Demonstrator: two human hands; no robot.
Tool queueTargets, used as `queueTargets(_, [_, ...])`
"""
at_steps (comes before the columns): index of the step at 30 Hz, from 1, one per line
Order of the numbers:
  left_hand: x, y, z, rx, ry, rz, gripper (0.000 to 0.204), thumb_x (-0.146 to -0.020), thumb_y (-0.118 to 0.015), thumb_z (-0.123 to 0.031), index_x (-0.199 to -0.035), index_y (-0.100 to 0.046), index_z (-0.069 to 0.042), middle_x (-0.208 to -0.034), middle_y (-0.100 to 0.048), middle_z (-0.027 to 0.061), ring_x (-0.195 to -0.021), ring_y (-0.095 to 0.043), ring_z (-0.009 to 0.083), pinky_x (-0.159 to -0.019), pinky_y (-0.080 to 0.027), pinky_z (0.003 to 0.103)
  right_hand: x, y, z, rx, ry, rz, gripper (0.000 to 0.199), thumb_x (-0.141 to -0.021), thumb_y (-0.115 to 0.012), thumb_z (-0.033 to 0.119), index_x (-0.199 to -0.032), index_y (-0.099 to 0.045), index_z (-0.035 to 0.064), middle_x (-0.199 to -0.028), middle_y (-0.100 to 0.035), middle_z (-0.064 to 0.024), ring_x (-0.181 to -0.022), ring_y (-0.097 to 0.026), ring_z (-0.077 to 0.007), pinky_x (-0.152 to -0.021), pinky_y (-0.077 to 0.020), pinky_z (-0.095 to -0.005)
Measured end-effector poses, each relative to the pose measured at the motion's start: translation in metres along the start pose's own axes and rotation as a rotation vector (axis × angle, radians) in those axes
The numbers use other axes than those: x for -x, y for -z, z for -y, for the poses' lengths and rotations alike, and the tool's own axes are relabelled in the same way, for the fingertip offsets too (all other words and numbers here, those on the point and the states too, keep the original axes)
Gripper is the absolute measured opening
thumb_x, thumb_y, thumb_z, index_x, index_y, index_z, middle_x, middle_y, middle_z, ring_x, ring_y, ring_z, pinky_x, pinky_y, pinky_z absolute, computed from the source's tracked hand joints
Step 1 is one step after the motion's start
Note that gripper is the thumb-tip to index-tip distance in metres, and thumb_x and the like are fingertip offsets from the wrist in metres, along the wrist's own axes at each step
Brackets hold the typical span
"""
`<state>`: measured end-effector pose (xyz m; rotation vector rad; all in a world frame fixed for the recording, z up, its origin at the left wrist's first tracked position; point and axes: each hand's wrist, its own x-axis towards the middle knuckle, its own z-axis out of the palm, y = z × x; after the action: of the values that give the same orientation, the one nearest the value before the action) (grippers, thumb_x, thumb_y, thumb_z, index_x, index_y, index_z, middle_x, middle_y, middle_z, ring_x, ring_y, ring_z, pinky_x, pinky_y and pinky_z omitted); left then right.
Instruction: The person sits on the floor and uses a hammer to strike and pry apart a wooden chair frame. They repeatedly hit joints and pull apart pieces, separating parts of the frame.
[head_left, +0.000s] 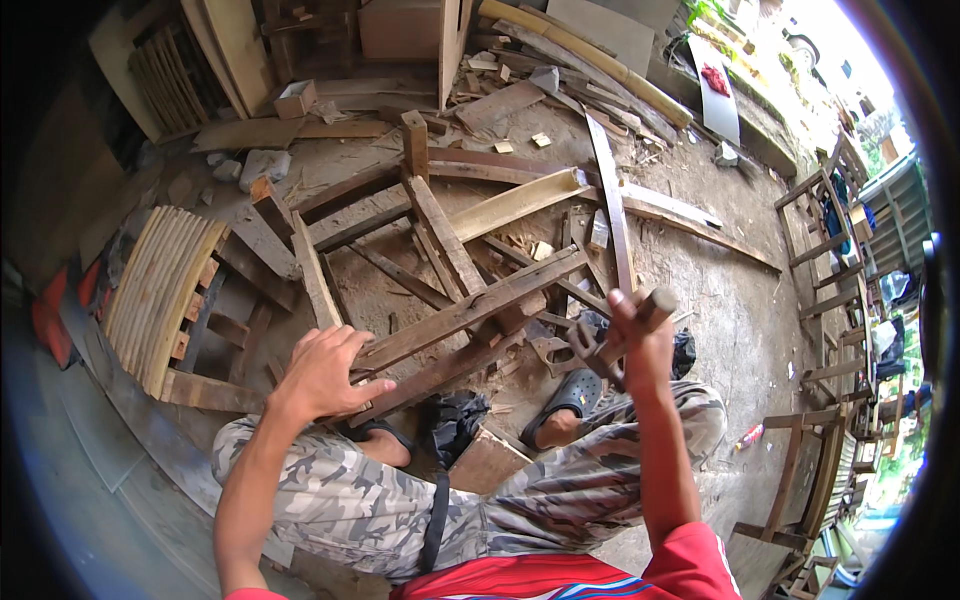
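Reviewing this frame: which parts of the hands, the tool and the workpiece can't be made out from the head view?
- Hammer: the right hand wraps the handle, hiding most of it.
- Wooden frame: the left hand covers its near end, so any joint there is hidden.
- Nails or fasteners: too small to tell.
- Seat under the person: hidden by the camouflage trousers.
- Picture rim: dark, bent by the fisheye.

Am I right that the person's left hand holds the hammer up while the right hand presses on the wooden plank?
Not quite: the sides are swapped. In the head view the right hand holds the hammer up, and the left hand presses on the wooden plank.
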<state>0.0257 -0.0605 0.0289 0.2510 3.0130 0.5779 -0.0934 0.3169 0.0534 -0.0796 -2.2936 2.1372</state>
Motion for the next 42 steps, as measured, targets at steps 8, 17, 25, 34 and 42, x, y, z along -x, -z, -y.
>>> queueTargets(8, [-0.034, -0.029, -0.055, -0.147, 0.0, -0.141, 0.07, -0.085, -0.074, -0.05, -0.137, -0.056, -0.007, -0.115, -0.065, 0.0118, -0.108, -0.062, 0.0286, -0.092, -0.05, 0.042, 0.091, -0.036, -0.084, -0.174, -0.322, 0.218, 0.044, -0.103, -0.062, 0.039, -0.072, -0.056, 0.0088, -0.066, -0.054, 0.0035, -0.062, -0.047, -0.0063, -0.057, -0.0392, -0.0267])
queueTargets(17, [-0.064, 0.005, -0.026, 0.252, 0.083, 0.197, 0.058, -0.098, -0.059, -0.044, -0.135, -0.059, 0.0, -0.119, -0.068, 0.0275, -0.112, -0.064, 0.0436, -0.098, -0.05, 0.044, 0.136, -0.053, -0.126, -0.046, -0.415, 0.383, 0.045, -0.102, -0.065, 0.039, -0.072, -0.056, 0.0065, -0.064, -0.049, 0.0052, -0.061, -0.041, -0.0064, -0.055, -0.0353, -0.0283])
queueTargets(25, [-0.072, 0.002, -0.014, 0.323, 0.208, 0.286, 0.055, -0.098, -0.058, -0.042, -0.131, -0.062, 0.002, -0.114, -0.069, 0.0282, -0.107, -0.067, 0.0436, -0.094, -0.052, 0.043, 0.148, -0.052, -0.142, 0.015, -0.429, 0.431, 0.049, -0.099, -0.067, 0.043, -0.072, -0.051, 0.006, -0.065, -0.043, 0.0048, -0.064, -0.04, -0.0082, -0.057, -0.0358, -0.0303])
queueTargets(34, [-0.05, -0.014, -0.045, 0.037, 0.022, -0.089, 0.05, -0.092, -0.068, -0.04, -0.124, -0.066, -0.003, -0.1, -0.072, 0.0172, -0.09, -0.07, 0.0373, -0.077, -0.056, 0.046, 0.144, -0.045, -0.13, 0.097, -0.424, 0.413, 0.046, -0.098, -0.069, 0.042, -0.074, -0.055, 0.0051, -0.065, -0.048, 0.0034, -0.065, -0.042, -0.0094, -0.058, -0.0379, -0.0306])
queueTargets(42, [-0.033, -0.034, -0.045, -0.058, 0.058, -0.134, 0.056, -0.085, -0.076, -0.041, -0.126, -0.063, -0.005, -0.102, -0.069, 0.0112, -0.101, -0.068, 0.0282, -0.085, -0.053, 0.04, 0.105, -0.015, -0.105, 0.005, -0.2, 0.317, 0.039, -0.099, -0.065, 0.021, -0.065, -0.051, 0.0086, -0.061, -0.058, -0.0011, -0.055, -0.052, -0.0079, -0.05, -0.0409, -0.0273])
